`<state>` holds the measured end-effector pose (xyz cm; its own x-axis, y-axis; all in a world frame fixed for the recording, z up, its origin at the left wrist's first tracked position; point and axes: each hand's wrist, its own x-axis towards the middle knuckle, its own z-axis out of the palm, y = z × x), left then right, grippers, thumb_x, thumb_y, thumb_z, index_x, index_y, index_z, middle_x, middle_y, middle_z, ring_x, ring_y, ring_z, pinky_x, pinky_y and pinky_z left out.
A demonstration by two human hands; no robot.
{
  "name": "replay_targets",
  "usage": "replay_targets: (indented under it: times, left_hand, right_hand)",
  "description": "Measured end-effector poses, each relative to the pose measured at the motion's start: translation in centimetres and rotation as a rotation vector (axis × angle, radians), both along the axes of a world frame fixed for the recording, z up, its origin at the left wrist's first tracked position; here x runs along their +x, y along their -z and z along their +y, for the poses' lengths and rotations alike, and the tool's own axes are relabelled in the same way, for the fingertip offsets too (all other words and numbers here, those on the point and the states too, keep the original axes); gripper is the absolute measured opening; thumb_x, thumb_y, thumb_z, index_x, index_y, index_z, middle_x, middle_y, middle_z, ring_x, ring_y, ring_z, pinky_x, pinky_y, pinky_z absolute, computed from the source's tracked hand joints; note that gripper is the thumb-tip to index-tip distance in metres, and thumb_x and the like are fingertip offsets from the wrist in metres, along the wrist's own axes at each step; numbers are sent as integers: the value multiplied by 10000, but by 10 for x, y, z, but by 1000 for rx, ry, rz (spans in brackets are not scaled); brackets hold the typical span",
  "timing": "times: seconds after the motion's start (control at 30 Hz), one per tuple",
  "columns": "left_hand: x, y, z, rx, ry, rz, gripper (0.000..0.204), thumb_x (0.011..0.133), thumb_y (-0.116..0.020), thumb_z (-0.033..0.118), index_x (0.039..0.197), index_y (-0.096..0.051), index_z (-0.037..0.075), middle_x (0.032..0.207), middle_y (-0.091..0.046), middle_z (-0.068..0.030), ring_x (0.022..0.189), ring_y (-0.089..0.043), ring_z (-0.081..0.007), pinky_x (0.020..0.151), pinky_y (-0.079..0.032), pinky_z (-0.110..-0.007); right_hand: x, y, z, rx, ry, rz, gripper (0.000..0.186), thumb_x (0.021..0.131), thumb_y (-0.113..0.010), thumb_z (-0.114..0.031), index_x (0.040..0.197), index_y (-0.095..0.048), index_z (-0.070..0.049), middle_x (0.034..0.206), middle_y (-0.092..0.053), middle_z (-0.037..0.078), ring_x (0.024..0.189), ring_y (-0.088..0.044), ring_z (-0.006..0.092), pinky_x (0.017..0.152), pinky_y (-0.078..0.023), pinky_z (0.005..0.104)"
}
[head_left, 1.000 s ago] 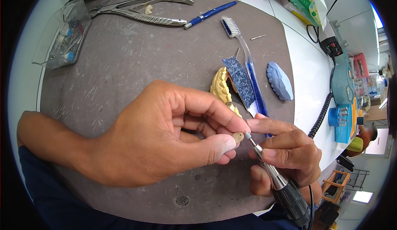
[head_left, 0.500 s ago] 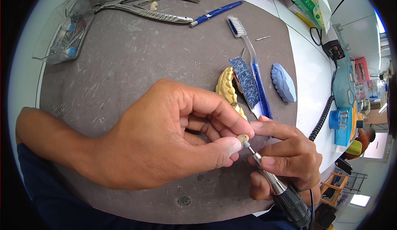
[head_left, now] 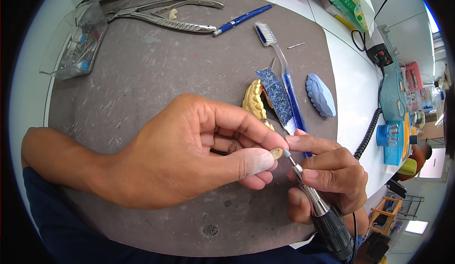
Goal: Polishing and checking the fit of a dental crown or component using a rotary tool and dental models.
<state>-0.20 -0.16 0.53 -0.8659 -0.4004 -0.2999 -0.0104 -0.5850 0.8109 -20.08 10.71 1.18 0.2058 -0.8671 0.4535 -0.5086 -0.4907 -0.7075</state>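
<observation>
My left hand (head_left: 208, 150) pinches a small cream-coloured dental crown (head_left: 276, 154) between thumb and index finger; pale dust coats the thumb tip. My right hand (head_left: 332, 174) is closed around a rotary handpiece (head_left: 315, 204), a metal and black tool with a cable. Its pale blue-grey pointed tip (head_left: 286, 153) sits right beside the crown; whether the two touch I cannot tell. Just beyond my fingers lie a yellow dental cast (head_left: 254, 100), partly hidden, a blue-patterned strip (head_left: 275, 93) and a blue clear-handled toothbrush (head_left: 290, 76).
A blue dental cast (head_left: 320, 94) lies to the right. Far off are metal pliers (head_left: 170, 23) with a small tooth-coloured piece (head_left: 173, 14), a blue pen (head_left: 242, 20) and a thin metal pin (head_left: 296, 45). A clear box (head_left: 71, 50) stands far left; a coiled cord (head_left: 369, 136) hangs right.
The crown has turned in my left fingers and shows a longer side. The handpiece tip has shifted slightly up and right against it. The whole view has moved a little.
</observation>
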Motion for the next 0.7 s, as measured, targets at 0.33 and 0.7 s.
replay_targets:
  times: [0.33,0.7]
  left_hand:
    - [0,-1,0,12,17,10,232,929,-585,19,1126,-592,-104,970,-664,-197,863,-695,-202,807,-599,-302]
    - [0,1,0,24,-9,27,206,904,-606,-17,1095,-585,-93,1066,-637,-199,920,-685,-211,823,-599,-306]
  right_hand:
    - [-2,1,-1,-27,-43,21,346,694,-828,-9,965,-613,-19,838,-655,105,970,-681,352,882,-561,453]
    - [-2,-7,2,-22,-22,59,358,705,-831,-49,976,-598,-51,867,-654,86,1009,-668,357,900,-552,469]
